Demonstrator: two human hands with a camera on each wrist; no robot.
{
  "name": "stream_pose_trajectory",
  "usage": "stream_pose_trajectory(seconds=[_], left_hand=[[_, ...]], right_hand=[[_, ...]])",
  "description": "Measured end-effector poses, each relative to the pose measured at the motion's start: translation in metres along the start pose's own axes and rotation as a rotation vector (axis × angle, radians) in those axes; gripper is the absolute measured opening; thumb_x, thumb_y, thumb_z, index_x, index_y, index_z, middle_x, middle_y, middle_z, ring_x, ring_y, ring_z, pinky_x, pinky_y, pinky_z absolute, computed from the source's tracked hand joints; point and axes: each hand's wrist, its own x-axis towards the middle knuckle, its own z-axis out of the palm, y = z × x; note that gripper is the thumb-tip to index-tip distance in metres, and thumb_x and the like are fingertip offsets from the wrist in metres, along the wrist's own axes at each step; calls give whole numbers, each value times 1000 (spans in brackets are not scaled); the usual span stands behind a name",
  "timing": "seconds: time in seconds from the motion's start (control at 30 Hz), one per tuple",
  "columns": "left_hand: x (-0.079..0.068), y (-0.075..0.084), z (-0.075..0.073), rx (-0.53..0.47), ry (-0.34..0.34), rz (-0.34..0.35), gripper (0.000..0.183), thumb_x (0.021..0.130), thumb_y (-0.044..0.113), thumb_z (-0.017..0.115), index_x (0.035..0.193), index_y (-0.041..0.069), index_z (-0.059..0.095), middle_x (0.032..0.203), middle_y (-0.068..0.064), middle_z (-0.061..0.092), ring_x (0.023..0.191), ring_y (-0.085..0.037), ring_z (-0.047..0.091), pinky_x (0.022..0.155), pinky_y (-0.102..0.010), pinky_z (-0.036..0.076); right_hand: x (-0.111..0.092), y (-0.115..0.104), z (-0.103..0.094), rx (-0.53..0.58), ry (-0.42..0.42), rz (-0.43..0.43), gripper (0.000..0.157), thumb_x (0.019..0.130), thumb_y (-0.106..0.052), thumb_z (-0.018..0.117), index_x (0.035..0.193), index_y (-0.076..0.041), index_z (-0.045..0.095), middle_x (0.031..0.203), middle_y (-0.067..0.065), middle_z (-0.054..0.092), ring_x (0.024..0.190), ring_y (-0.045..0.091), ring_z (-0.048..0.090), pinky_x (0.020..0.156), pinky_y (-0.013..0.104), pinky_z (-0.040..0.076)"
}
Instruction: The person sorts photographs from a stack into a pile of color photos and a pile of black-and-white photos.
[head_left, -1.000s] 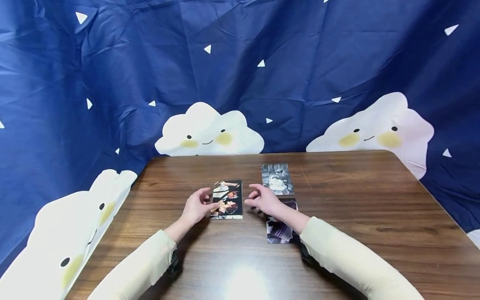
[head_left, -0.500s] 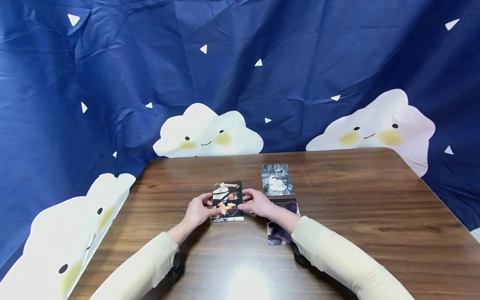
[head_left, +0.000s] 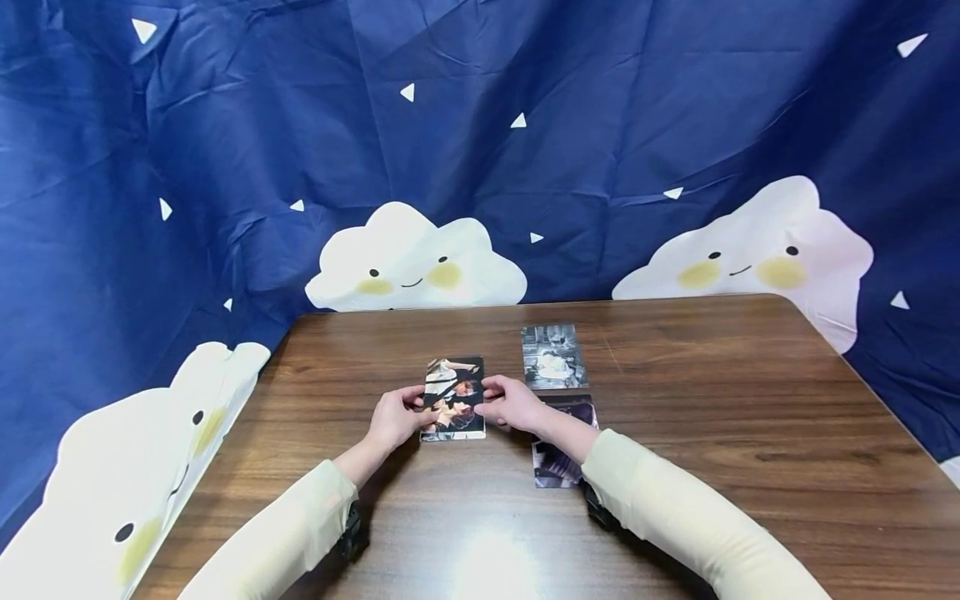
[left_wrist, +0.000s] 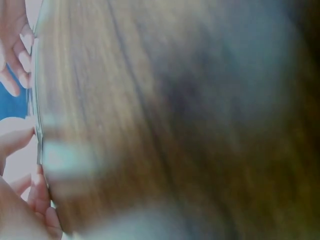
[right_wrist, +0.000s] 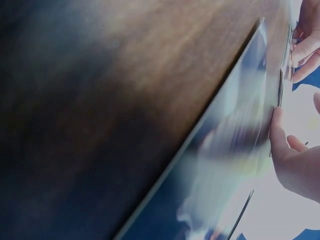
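A small pile of photo cards [head_left: 455, 387] lies on the wooden table; its top card shows two figures on black, and a pale strip of another card peeks out along the near edge. My left hand [head_left: 396, 418] grips the left edge, thumb on top and fingers at the side. At the right edge, my right hand [head_left: 516, 407] pinches the same pile with thumb and fingers. The left wrist view shows the pile edge-on as a thin stack [left_wrist: 36, 100] between both hands. Under my right wrist lies a dark purple card [head_left: 557, 467], partly hidden.
Behind the purple card lies a black-and-white photo card [head_left: 555, 358]. In the right wrist view, a glossy card [right_wrist: 220, 145] fills the near foreground. A blue curtain [head_left: 465, 150] with printed clouds hangs beyond the table's far edge [head_left: 570, 306].
My right hand has moved left from above the purple card to the pile's right edge and taken hold there. My left hand keeps its grip; the pile has barely moved.
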Motion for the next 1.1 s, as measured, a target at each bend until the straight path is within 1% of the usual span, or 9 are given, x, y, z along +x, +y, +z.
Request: stream_pose_trajectory(seconds=[0.13,0.27,0.33,0.43,0.5,0.63,0.8,1.0,1.1], left_hand=[[-1,1,0,-80,24,-14,51,67,3,85,115,-6,67,81,-7,67,67,-11,53,66,-25,43],[-1,1,1,-168,36,-36,50,68,-3,83,115,-7,66,80,-9,66,63,-9,54,60,-21,44],[-1,1,0,-217,33,-55,49,69,-5,82,115,-7,66,77,-7,65,60,-8,56,56,-19,45],[-1,1,-1,-278,21,-81,46,71,-7,79,114,-8,65,71,-4,63,54,-7,55,49,-18,45],[-1,1,-2,-303,14,-96,43,72,-7,78,114,-7,65,69,-2,62,51,-7,53,45,-19,43],[0,2,-4,-312,13,-108,37,75,-7,76,111,-8,66,68,1,62,49,-7,50,43,-20,41],[1,1,-4,-316,27,-122,29,77,-6,74,106,-8,68,66,3,60,50,-7,48,44,-19,40],[1,0,-4,-260,59,-82,26,78,-5,73,103,-8,68,70,-1,64,60,-6,51,50,-19,41],[0,1,-4,-267,61,-80,26,79,-5,73,105,-7,68,72,-4,66,58,-7,52,50,-19,40]], right_hand=[[1,-1,1,-1,3,5,51,87,-7,71,132,7,51,116,19,60,86,19,60,64,26,52],[0,-1,1,-5,7,-5,48,88,-8,70,130,7,53,114,18,61,84,19,59,64,28,52],[0,-1,1,-4,9,-7,47,88,-8,70,130,7,53,114,18,61,83,18,59,64,28,52],[0,-1,2,-3,14,-14,47,88,-7,69,129,8,53,114,19,61,80,18,59,62,27,52],[0,-1,2,-3,21,-14,46,88,-7,69,129,8,53,114,20,61,79,18,59,61,27,51],[0,-2,3,-13,27,-13,46,88,-8,69,129,7,54,114,19,62,81,19,60,62,28,52],[-1,-4,1,-32,23,-10,45,89,-11,69,129,5,54,113,17,62,82,20,61,64,30,53],[-3,-7,1,-26,49,-28,42,91,-10,67,128,5,55,111,15,65,83,18,63,64,30,53],[-3,-8,2,-4,60,-36,40,91,-7,66,127,6,55,110,16,65,84,19,64,67,30,53]])
